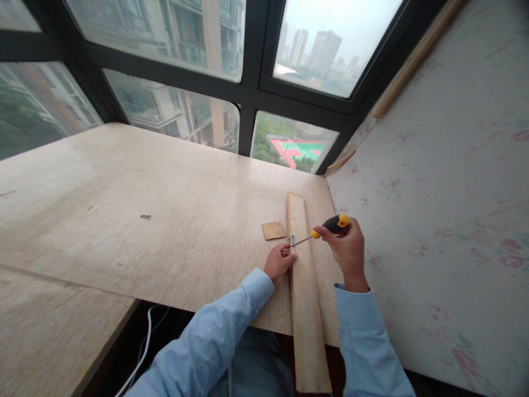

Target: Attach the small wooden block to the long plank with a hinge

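A long wooden board (305, 292) lies lengthwise on the stone-patterned counter, its near end jutting past the counter edge toward me. At its left edge sits a small metal hinge (292, 240). My left hand (279, 261) is closed at that edge, fingertips against the hinge and thumb on the board. In my right hand (347, 251) is a yellow-and-black screwdriver (330, 226), held tilted by the handle from the right. Its shaft points down-left and the tip meets the hinge; the exact contact is too small to make out. A small square wooden piece (273, 230) lies just left of the board.
Some small metal screws (145, 216) lie on the counter (185, 182), farther left. Dark-framed windows (248, 99) border its far side, and a flowered wall (446, 220) rises close on the right. A white cable (144, 342) hangs below the front edge.
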### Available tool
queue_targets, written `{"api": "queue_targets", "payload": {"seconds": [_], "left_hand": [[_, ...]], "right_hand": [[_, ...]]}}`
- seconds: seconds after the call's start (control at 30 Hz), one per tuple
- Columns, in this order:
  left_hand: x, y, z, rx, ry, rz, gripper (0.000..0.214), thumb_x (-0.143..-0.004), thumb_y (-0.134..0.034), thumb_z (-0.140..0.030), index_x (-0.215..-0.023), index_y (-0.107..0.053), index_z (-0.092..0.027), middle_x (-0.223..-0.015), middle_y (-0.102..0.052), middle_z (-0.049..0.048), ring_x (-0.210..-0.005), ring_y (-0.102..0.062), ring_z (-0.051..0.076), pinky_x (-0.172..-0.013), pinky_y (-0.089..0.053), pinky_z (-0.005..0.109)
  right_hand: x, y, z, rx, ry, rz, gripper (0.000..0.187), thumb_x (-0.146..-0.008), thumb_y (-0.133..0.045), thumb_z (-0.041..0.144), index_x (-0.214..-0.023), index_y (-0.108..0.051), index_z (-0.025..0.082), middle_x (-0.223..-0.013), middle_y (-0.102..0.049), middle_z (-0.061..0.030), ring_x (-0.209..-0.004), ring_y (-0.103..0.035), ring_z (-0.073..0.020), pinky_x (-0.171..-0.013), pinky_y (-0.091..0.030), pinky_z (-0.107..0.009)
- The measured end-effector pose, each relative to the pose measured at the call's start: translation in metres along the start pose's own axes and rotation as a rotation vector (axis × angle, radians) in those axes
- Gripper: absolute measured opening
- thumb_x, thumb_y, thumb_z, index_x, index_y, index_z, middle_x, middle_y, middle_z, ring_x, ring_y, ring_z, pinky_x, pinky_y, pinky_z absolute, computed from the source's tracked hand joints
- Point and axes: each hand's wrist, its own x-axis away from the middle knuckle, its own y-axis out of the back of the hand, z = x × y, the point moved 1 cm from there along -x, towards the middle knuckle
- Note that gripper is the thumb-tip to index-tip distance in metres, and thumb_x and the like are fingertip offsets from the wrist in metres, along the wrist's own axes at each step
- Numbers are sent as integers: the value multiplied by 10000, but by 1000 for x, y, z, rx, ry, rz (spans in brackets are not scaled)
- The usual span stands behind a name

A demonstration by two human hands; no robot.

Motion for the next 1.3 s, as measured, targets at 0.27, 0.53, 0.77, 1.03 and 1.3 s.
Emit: {"api": "queue_targets", "payload": {"seconds": [0.27,0.53,0.77,1.03,1.3], "left_hand": [[0,0,-2,1,-5,5,385,-714,-690,-87,-1092,-620,-80,-852,-731,94,-745,-691,184,-709,-543,296],[-2,0,3,-17,-18,-17,393,-712,-723,-151,-1089,-625,-95,-855,-726,91,-758,-689,191,-701,-537,295],[-8,-6,-1,-209,7,-196,152,-766,-651,-233,-873,-633,-127,-724,-684,45,-681,-641,161,-612,-472,236],[-10,-11,-8,-407,-9,-297,128,-744,-637,-263,-721,-548,-174,-676,-633,20,-686,-598,164,-636,-433,247],[-7,-17,-10,-458,-11,-343,154,-715,-614,-224,-655,-474,-197,-588,-549,-17,-637,-538,148,-623,-404,246]], "right_hand": [[-2,9,11,-33,37,-83,543,-553,-843,525,-826,-519,186,-738,-588,17,-653,-621,-172,-573,-571,-319],[2,8,12,-9,7,-75,525,-563,-833,538,-817,-540,184,-733,-607,3,-674,-617,-176,-596,-535,-300],[2,9,13,-49,-15,-77,526,-560,-838,530,-816,-539,182,-737,-604,6,-670,-603,-167,-599,-517,-288],[4,9,10,-52,1,-68,524,-577,-827,536,-830,-540,178,-752,-606,-2,-669,-598,-168,-590,-536,-301],[6,11,11,-47,9,-75,516,-580,-825,534,-822,-539,180,-739,-599,2,-650,-593,-162,-571,-539,-295]]}}
